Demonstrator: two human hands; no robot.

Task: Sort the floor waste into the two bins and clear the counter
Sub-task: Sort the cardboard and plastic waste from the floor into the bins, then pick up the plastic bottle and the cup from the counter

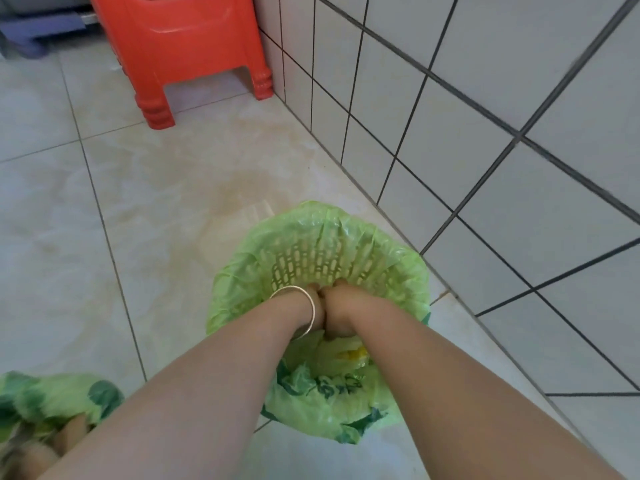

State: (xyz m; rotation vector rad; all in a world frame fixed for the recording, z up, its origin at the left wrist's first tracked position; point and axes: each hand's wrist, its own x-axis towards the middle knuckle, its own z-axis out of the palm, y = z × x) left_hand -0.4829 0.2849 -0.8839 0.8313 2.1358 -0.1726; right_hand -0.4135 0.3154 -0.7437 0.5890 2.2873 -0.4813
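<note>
Perforated bin w/ green liner bag stands on floor tiles beside tiled wall. Both hands plunged inside, touching: left hand, bangle at wrist; right hand. Finger state: cannot tell, hidden in bag. Dark print on liner, illegible. Red stool well apart, by wall. Second green bag near left.

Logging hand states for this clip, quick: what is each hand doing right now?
Left hand: fingers curled, gripping the green bag inside the bin.
Right hand: the same, gripping that bag.
</note>
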